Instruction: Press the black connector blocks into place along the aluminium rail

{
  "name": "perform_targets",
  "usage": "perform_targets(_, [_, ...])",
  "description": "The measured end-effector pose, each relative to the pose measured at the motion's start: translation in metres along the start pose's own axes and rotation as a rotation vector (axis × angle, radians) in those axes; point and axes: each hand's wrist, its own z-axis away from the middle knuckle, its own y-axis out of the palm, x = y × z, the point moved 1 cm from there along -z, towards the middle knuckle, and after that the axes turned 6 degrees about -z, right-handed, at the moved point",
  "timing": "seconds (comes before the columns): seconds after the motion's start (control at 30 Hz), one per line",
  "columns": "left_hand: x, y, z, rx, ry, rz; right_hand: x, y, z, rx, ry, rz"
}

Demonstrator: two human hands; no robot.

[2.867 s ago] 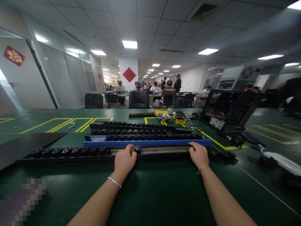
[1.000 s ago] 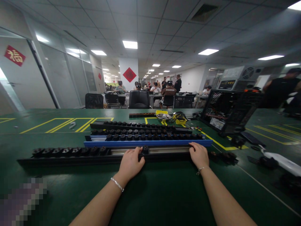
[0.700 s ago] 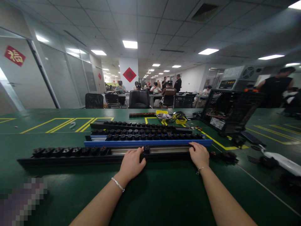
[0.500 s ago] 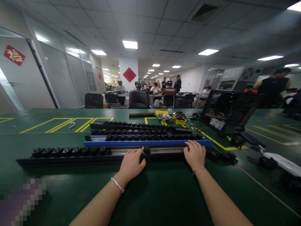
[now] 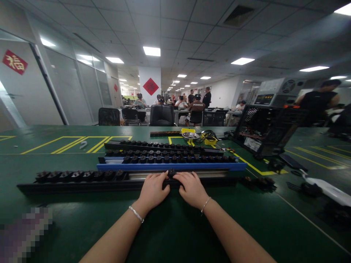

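A long black rail [image 5: 82, 187] lies across the table in front of me, with several black modules [image 5: 77, 176] seated along its left part. One separate black module [image 5: 172, 172] sits in the rail between my two hands. My left hand [image 5: 155, 190] rests over the rail, its fingertips at the module's left side. From the right, my right hand [image 5: 192, 188] touches the same module with its fingertips. Both hands have their fingers curled over the rail. Just behind is a blue rail [image 5: 170, 167] with a row of black modules.
Another black rail [image 5: 164, 147] lies farther back, near a metal bowl [image 5: 190, 136] and yellow trays. An open computer case [image 5: 263, 128] stands at the right. Loose black parts [image 5: 259, 183] lie past the rail's right end. People sit and stand in the background.
My right hand has moved left along the rail, from its right part to the module beside my left hand. My left hand has stayed in place.
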Motion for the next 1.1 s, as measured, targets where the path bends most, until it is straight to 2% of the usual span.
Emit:
perform_targets(0.13, [-0.0009, -0.001, -0.0001, 0.013, 0.003, 0.025, 0.0046, 0.0008, 0.0009, 0.047, 0.011, 0.004])
perform_targets(0.57, [-0.003, -0.0021, 0.0016, 0.034, 0.011, 0.016, 0.0027, 0.0045, -0.0013, 0.002, 0.029, 0.044])
perform_targets(1.1, [-0.0033, 0.0034, 0.007, -0.032, 0.072, -0.092, 0.0008, 0.0029, -0.0024, -0.04, -0.014, 0.016])
